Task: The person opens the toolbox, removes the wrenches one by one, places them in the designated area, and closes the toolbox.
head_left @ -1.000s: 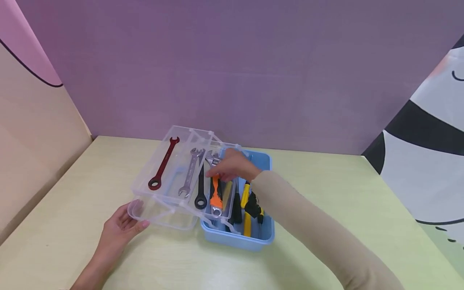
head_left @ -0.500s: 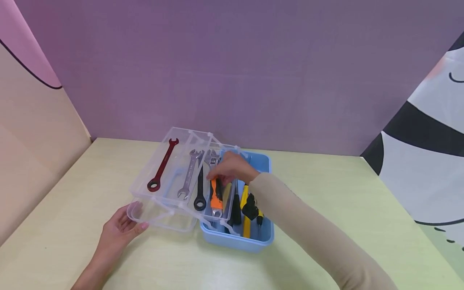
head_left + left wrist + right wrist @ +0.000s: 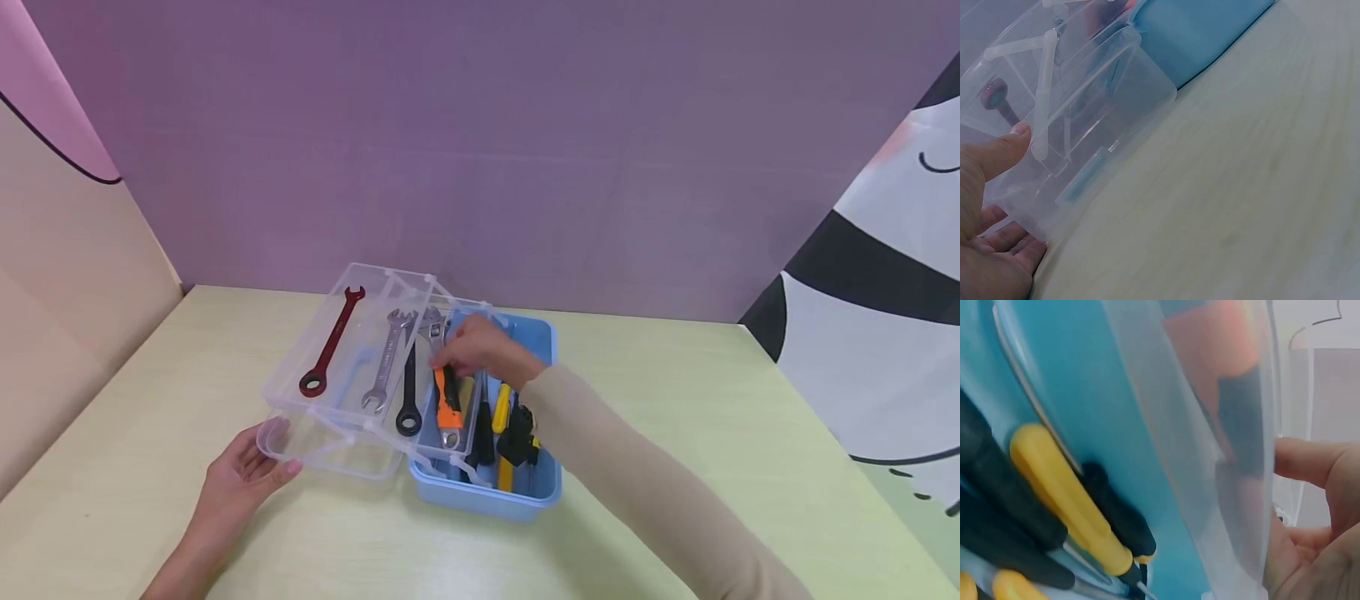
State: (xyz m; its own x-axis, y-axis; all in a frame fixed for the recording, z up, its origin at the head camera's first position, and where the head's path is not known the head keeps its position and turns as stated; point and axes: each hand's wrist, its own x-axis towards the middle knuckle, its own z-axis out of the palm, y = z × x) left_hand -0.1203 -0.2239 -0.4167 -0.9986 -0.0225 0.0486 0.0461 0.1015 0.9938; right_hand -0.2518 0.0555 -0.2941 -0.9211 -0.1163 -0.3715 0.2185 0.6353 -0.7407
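Note:
A blue toolbox (image 3: 487,502) stands with its clear lid (image 3: 330,446) and clear upper trays swung out to the left. My left hand (image 3: 240,479) holds the lid's left end, thumb in front and fingers beneath, as the left wrist view shows. Over the tray nearest the box, my right hand (image 3: 480,346) grips an adjustable wrench (image 3: 448,408) with an orange and black handle. Its fingers partly cover the handle. A red wrench (image 3: 330,346), a silver wrench (image 3: 386,358) and a black wrench (image 3: 409,392) lie in the trays to the left.
Inside the box are several screwdrivers, among them a yellow-handled screwdriver (image 3: 1069,497) and a black-handled screwdriver (image 3: 1119,512). A purple wall (image 3: 480,167) rises behind the pale table (image 3: 675,400). A panda picture (image 3: 877,317) covers the right side.
The adjustable wrench has turned slightly in the tray, its lower end shifting right and its head left. The left hand stays on the lid. The head view has drifted a little.

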